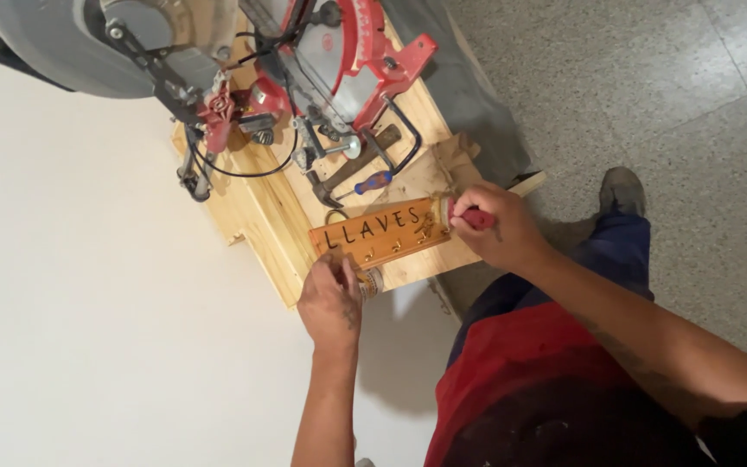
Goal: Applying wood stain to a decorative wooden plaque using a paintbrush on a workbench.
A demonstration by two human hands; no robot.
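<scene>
The left hand (330, 298) steadies a lettered wooden plaque (373, 232) on the desk (274, 229); the right hand (499, 227) grips a red-handled tool (475, 218) at its end.

The right hand (494, 227) hides most of its red-handled tool (475, 218); the saw (304, 60) is cut off above.
</scene>
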